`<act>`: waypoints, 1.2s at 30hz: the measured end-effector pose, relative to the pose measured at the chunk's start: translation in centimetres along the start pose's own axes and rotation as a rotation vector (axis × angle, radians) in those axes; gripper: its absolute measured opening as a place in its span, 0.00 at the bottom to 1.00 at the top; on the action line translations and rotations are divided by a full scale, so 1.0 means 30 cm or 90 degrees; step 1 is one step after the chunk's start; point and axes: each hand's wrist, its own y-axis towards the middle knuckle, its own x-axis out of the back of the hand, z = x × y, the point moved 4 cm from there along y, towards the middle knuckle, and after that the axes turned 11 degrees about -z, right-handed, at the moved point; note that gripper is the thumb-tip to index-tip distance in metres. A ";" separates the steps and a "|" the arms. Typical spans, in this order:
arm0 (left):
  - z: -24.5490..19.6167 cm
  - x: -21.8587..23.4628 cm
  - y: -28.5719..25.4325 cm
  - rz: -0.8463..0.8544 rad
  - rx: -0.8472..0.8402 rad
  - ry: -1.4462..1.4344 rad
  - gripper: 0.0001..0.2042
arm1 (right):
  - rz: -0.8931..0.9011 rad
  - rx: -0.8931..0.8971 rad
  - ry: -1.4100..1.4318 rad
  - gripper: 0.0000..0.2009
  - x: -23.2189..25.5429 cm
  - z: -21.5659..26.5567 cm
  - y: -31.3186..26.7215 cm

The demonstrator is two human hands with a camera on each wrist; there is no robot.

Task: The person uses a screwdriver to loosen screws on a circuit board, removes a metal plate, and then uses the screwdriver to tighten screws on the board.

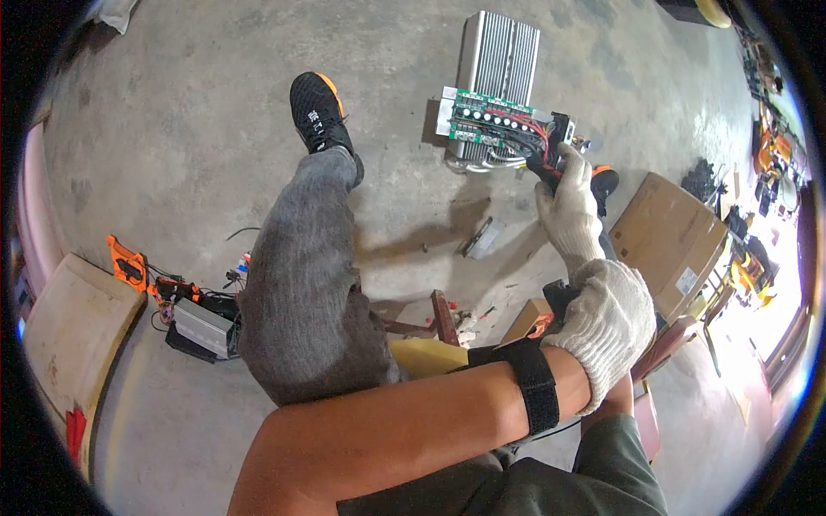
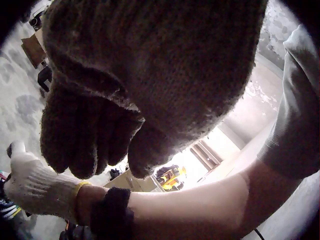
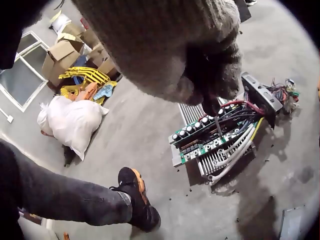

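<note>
My gloved right hand (image 1: pixel 572 206) grips a dark bundle of wires (image 1: pixel 542 161) at the end of a green circuit board (image 1: pixel 495 118) with a row of capacitors. The board overlaps a finned silver metal case (image 1: pixel 508 56) on the floor. In the right wrist view, the wires (image 3: pixel 240 120) run red, black, white and yellow below the curled fingers of the right hand (image 3: pixel 195 55). Above the right forearm, my gloved left hand (image 1: pixel 607 322) hangs with loosely bent fingers. The left wrist view shows that hand (image 2: pixel 145 75) dark and close, with nothing visible in it.
A cardboard box (image 1: pixel 667 241) stands at right. A small metal piece (image 1: pixel 482 236) lies on the concrete floor. At left are another silver finned case (image 1: pixel 202 327) and an orange part (image 1: pixel 127 264). A white sack (image 3: pixel 72 125) and yellow parts (image 3: pixel 85 77) lie near the wall.
</note>
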 end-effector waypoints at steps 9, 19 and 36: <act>-0.003 -0.017 0.002 0.030 -0.010 -0.027 0.12 | 0.005 -0.073 -0.016 0.30 0.012 0.003 -0.008; 0.009 -0.030 0.002 -0.067 -0.058 0.061 0.09 | 0.060 -0.128 0.016 0.29 -0.013 -0.027 0.002; 0.030 -0.001 -0.006 -0.103 -0.041 0.050 0.09 | -0.039 0.093 -0.041 0.29 -0.015 0.016 0.002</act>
